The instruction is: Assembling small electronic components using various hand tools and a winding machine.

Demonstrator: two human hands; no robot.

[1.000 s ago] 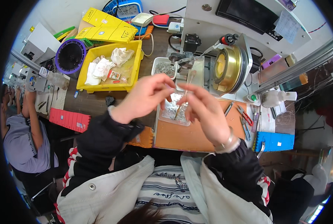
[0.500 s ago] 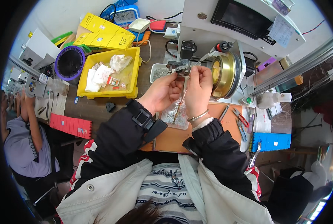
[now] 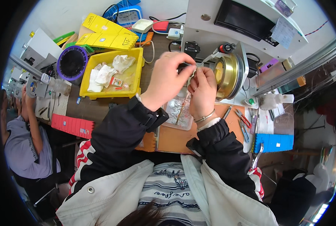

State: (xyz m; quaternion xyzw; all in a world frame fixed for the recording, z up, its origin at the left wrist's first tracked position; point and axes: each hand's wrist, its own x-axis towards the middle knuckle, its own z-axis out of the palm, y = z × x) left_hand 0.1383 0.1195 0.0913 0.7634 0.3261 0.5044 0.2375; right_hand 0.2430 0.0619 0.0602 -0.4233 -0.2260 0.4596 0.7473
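Note:
My left hand (image 3: 168, 78) is raised in front of the machine, thumb and forefinger pinched together. What sits in that pinch is too small to make out. Close beside it, my right hand (image 3: 204, 90) has its thumb and fingers closed, their tips almost meeting the left ones. A thin brownish strand (image 3: 182, 110) hangs below the right hand, its upper end hidden by the fingers. Beneath it lies a clear plastic tray (image 3: 189, 126) of small shiny pieces. Just right of my hands is the machine's brass-coloured wheel (image 3: 226, 75).
A yellow bin (image 3: 111, 94) holding white cloths stands left, by a purple-rimmed black tub (image 3: 71, 63). Red-handled pliers (image 3: 244, 119) and other hand tools lie right, near a blue ridged board (image 3: 274, 143). Another person (image 3: 28, 147) sits far left.
My left hand has risen and turned over, its back now showing, with fingers pinched near the right fingertips. The right hand has shifted slightly and stays closed.

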